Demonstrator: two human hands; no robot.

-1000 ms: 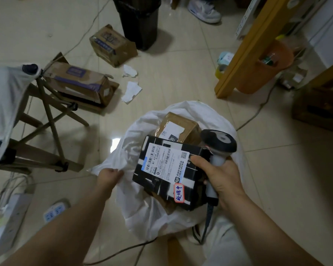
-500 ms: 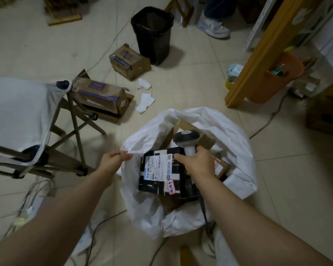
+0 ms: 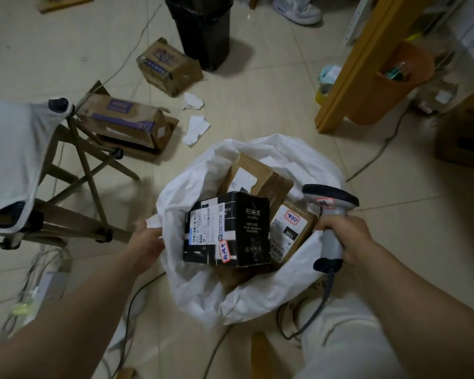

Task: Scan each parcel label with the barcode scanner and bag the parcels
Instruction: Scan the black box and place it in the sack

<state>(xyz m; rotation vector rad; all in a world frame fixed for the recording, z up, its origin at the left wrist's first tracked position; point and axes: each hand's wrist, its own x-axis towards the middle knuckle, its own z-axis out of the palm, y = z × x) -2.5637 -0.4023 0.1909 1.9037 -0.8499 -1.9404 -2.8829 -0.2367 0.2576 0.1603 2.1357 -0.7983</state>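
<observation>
black box (image 3: 227,228) sits in the bag (image 3: 230,296) w/ 2 brown boxes. left hand (image 3: 148,242) pinches bag rim, right hand (image 3: 345,239) grips scanner (image 3: 330,214). box looks stiff, prob light; grab by its edges.

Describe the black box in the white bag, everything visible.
The black cardboard box lies on top of brown cardboard parcels inside the open white plastic bag. A white shipping label with barcode and a red-edged handwritten sticker sit on its upper face; white printed text marks its side. One corner looks dented. Neither hand touches it.

Black parcel (image 3: 227,231) now loose in bag (image 3: 203,291) (right hand (image 3: 342,239) withdrawn rightward).
</observation>
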